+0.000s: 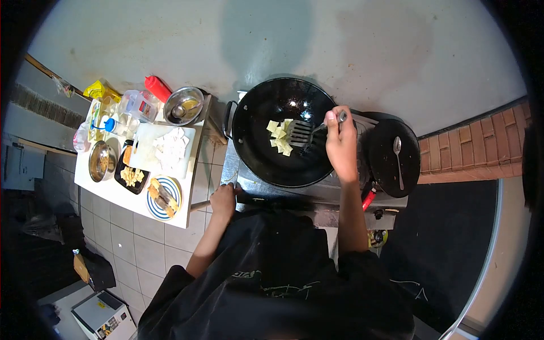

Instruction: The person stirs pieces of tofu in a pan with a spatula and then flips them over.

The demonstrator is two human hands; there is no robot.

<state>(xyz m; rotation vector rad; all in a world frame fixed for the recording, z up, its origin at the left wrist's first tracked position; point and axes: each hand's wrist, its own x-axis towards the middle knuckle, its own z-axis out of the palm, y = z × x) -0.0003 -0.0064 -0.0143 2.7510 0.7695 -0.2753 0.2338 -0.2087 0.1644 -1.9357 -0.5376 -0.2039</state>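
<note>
A black wok (266, 161) sits on a stove (317, 195) in front of me, with pale cubes of food (279, 136) in its middle. My right hand (340, 139) grips the handle of a slotted metal spatula (300, 133), whose blade lies against the cubes. My left hand (224, 198) is closed around the wok's dark handle (266, 200) at the stove's near edge.
A black lid (385, 161) with a spoon (398, 153) on it lies right of the wok. At left, a low white table (122, 192) holds a cutting board with white pieces (170, 148), metal bowls (184, 105), a red bottle (157, 88), and plates of food (164, 197). Tiled floor lies below.
</note>
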